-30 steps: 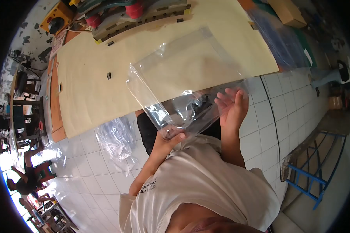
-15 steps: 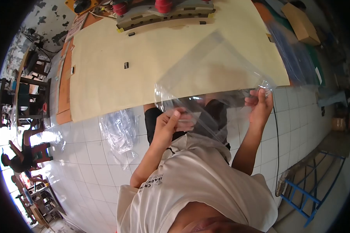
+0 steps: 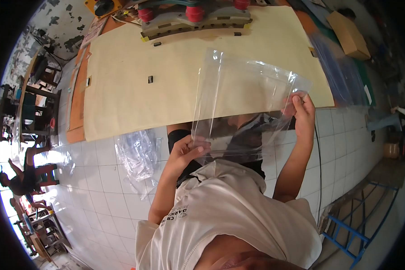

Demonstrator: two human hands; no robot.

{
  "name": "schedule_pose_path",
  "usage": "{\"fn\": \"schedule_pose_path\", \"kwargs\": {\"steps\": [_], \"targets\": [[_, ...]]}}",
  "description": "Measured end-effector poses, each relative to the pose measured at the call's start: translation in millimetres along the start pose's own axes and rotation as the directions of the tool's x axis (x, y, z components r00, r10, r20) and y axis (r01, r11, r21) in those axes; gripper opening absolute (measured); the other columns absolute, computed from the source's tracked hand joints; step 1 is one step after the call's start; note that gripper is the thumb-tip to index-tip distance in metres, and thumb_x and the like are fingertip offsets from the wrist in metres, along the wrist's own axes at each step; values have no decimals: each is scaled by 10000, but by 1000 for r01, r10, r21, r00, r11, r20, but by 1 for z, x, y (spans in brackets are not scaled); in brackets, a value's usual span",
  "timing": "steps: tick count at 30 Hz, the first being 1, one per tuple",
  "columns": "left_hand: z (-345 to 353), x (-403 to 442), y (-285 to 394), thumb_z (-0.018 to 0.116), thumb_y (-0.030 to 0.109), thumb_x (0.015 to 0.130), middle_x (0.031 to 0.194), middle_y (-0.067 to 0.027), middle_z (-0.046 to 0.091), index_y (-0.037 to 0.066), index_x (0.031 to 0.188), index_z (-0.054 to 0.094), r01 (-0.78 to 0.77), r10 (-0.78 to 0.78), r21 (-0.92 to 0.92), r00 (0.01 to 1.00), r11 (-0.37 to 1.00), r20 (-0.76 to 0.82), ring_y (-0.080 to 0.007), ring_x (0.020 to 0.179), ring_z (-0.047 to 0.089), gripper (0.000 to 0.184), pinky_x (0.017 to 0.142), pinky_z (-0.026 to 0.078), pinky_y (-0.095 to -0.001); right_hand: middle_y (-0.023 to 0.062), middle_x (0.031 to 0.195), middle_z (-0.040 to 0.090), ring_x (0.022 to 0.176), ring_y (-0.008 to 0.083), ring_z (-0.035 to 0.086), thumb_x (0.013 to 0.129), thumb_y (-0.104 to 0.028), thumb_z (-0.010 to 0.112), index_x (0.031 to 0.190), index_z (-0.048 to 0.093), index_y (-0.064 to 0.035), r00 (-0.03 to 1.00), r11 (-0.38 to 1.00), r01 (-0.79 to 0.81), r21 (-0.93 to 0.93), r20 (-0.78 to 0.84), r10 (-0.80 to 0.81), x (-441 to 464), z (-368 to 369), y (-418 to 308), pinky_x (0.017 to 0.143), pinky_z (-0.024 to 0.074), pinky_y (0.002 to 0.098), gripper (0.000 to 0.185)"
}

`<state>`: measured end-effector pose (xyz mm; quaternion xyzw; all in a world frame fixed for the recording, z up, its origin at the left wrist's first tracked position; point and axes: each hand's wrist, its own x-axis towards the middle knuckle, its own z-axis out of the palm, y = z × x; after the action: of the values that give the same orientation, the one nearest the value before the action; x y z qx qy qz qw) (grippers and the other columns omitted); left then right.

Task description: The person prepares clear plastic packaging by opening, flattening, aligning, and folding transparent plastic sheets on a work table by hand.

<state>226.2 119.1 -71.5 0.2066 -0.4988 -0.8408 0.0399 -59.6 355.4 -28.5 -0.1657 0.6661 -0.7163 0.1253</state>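
Observation:
A clear plastic bag (image 3: 243, 85), flat and rectangular with shiny seams along its edges, is stretched between my two hands. It is tilted over the table's near edge and my lap. My left hand (image 3: 189, 149) grips its lower left corner, thumb toward me and fingers behind the film. My right hand (image 3: 300, 107) pinches its right edge near the upper corner. Through the film I can see the table covering and my dark shorts.
Cream paper (image 3: 121, 90) covers the table, with a small dark piece (image 3: 150, 79) on it. A curved fixture with red knobs (image 3: 195, 14) stands at the back. Crumpled plastic (image 3: 138, 153) lies on the tiled floor at left, a blue metal rack (image 3: 357, 225) at right. Other people are in the background.
The bag has turned from a diagonal, corner-up pose to a more upright one. My left hand has moved slightly left and down; my right hand stays on the right edge.

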Motion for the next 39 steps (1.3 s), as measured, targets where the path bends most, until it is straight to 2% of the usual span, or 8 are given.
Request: {"fn": "schedule_pose_path", "kwargs": {"steps": [3, 9, 15, 18, 23, 31, 38, 39], "targets": [[8, 5, 5, 597, 68, 946, 1088, -155, 675, -45, 1188, 554, -67, 68, 64, 998, 996, -13, -195, 1000, 659, 271, 898, 519, -300, 118, 851, 671, 666, 158, 654, 970, -265, 600, 1029, 581, -17, 992, 998, 58, 33, 109, -61, 2, 5, -3, 619, 563, 309, 256], [30, 12, 60, 574, 145, 983, 1053, -129, 667, -44, 1172, 542, -430, 509, 338, 839, 837, -194, -169, 971, 659, 269, 824, 528, -281, 124, 855, 672, 663, 171, 654, 966, -255, 607, 1019, 578, -16, 958, 969, 148, 196, 215, -189, 5, 32, -33, 618, 554, 310, 246], [36, 32, 128, 450, 314, 1039, 726, -71, 607, -14, 1035, 564, -500, 688, 490, 629, 714, -361, -122, 560, 603, 348, 489, 476, -244, 90, 720, 633, 556, 160, 610, 1023, -280, 497, 924, 572, -15, 954, 965, 202, 168, 187, -232, 11, 75, -68, 524, 517, 280, 292], [28, 47, 146, 452, 230, 1041, 477, -30, 466, 3, 748, 533, -454, 790, 658, 464, 601, -401, -76, 394, 452, 379, 385, 363, -254, 47, 614, 552, 486, 110, 527, 1042, -312, 439, 845, 569, -18, 959, 956, 284, -68, 21, -283, 18, 94, -78, 458, 444, 252, 377], [22, 56, 164, 458, 221, 1037, 479, -29, 470, 7, 768, 541, -403, 829, 746, 429, 531, -358, -78, 373, 433, 354, 376, 350, -258, -15, 529, 442, 460, 67, 433, 1020, -290, 489, 757, 576, -16, 922, 899, 340, -276, -89, -376, 40, 107, -79, 436, 332, 238, 390], [14, 70, 160, 484, 210, 1027, 481, -30, 473, -10, 781, 563, -401, 866, 774, 327, 490, -379, -87, 381, 450, 340, 371, 356, -276, -12, 538, 451, 484, 63, 420, 1019, -289, 505, 737, 591, -8, 828, 808, 484, -336, -121, -547, 52, 111, -75, 486, 342, 257, 407], [8, 78, 156, 461, 266, 1032, 512, -11, 486, 4, 819, 575, -414, 877, 784, 347, 462, -334, -73, 421, 475, 357, 356, 390, -259, 11, 538, 448, 488, 82, 417, 1013, -284, 505, 744, 594, -8, 835, 797, 474, -375, -95, -541, 54, 105, -72, 494, 355, 265, 396], [8, 79, 156, 462, 262, 1031, 511, -20, 490, -4, 834, 582, -380, 842, 775, 414, 505, -345, -82, 413, 476, 353, 356, 390, -266, 24, 539, 446, 494, 95, 422, 1008, -291, 509, 748, 595, -2, 858, 805, 442, -395, -74, -508, 54, 103, -71, 505, 366, 274, 399]]}}
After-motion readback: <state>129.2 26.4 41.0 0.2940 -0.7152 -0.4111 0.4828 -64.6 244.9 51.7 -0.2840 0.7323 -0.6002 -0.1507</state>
